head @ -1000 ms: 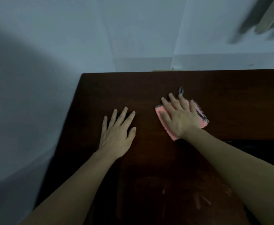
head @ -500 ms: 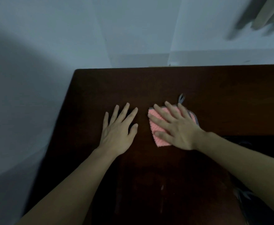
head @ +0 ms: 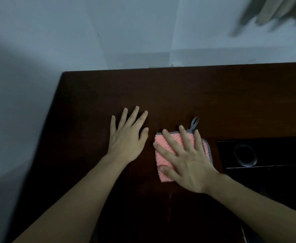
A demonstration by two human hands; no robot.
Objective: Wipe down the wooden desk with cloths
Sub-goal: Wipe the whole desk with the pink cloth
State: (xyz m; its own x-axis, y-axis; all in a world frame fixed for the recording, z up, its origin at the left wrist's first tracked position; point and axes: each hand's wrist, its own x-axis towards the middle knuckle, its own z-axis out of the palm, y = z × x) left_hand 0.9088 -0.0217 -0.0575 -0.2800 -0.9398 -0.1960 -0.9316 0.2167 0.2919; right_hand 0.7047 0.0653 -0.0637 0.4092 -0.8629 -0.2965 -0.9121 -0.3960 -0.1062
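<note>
- Nearest, two bare forearms reach in from 6 o'clock onto the dark wooden table [head: 178, 95].
- The right hand [head: 187, 163] lies flat on a pink cloth [head: 163, 142], its fingers [head: 170, 139] straight and spread — pressing the cloth to the table, not gripping it. The cloth sits just right of the picture's middle, with a grey checked edging and a grey loop [head: 194, 123] sticking out towards 12 o'clock past the fingertips.
- The left hand [head: 126, 137] rests palm down on the bare wood at 9 o'clock of the cloth, just beside it but apart, fingers relaxed, straight and holding nothing.
- At 3 o'clock of the cloth a black recess [head: 275, 153] opens in the table; a dark ring-like thing [head: 245, 156] lies in it — too dim to tell what.
- Farthest, pale walls [head: 73, 32] meet in a corner behind the table's far edge, and a blurred pale shape [head: 275, 9] hangs at 1 o'clock.
- Against half a second ago, the cloth and right hand have slid towards 4 o'clock, away from the left hand, which has stayed in place; the recess's contents now show.
</note>
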